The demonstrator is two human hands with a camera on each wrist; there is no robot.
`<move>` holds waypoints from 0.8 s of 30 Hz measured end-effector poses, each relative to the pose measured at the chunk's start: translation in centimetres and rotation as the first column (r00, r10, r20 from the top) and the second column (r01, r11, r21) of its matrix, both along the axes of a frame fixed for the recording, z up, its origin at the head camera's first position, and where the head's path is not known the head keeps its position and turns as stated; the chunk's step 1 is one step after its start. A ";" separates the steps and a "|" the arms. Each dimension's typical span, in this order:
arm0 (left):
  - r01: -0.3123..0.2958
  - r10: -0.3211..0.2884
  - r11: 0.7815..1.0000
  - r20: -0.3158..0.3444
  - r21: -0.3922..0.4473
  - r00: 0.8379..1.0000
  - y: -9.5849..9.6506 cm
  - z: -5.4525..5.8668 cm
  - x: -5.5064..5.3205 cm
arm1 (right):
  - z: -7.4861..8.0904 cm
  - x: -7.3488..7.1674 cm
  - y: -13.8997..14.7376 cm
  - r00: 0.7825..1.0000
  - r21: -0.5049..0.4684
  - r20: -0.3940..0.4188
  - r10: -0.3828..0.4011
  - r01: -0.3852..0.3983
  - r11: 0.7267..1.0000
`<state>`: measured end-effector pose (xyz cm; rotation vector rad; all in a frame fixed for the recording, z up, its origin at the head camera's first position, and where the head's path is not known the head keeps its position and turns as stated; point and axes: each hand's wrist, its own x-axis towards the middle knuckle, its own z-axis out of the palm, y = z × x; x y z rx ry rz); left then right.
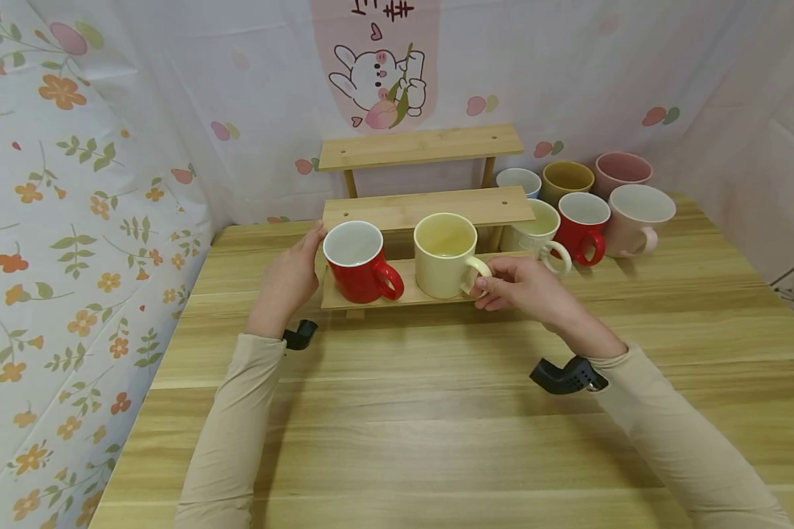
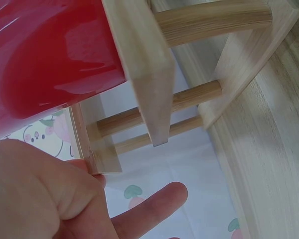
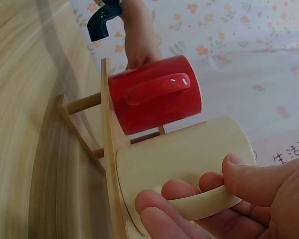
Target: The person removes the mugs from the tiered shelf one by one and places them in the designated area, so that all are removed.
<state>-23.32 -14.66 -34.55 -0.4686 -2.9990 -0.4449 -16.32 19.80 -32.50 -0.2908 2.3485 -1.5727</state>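
While right hand pinches its rightward handle, yellow mug upright, left hand at rack, grip unclear.

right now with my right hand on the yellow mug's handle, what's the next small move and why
I'd probably release the handle with the right hand: the pale yellow mug looks upright and seated on the lowest shelf, with a gap between it and the red mug beside it, so it likely needs no holding.
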 end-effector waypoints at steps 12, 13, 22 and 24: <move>-0.002 0.002 1.000 0.007 -0.007 1.000 0.0 0.0 0.0 | -0.3 0.2 0.8 0.997 0.017 -0.055 -0.055 0.056 0.998; -0.002 0.002 1.000 0.011 -0.006 1.000 0.0 0.1 -0.1 | -0.3 0.3 0.9 0.996 0.019 -0.061 -0.059 0.060 0.998; -0.004 0.004 1.000 0.015 -0.009 1.000 0.0 0.1 0.0 | -0.6 1.3 2.1 0.987 0.052 -0.116 -0.107 0.114 0.992; 0.001 -0.001 1.000 0.005 -0.009 1.000 0.0 0.0 0.0 | -0.6 1.5 2.5 0.985 0.056 -0.112 -0.129 0.136 0.989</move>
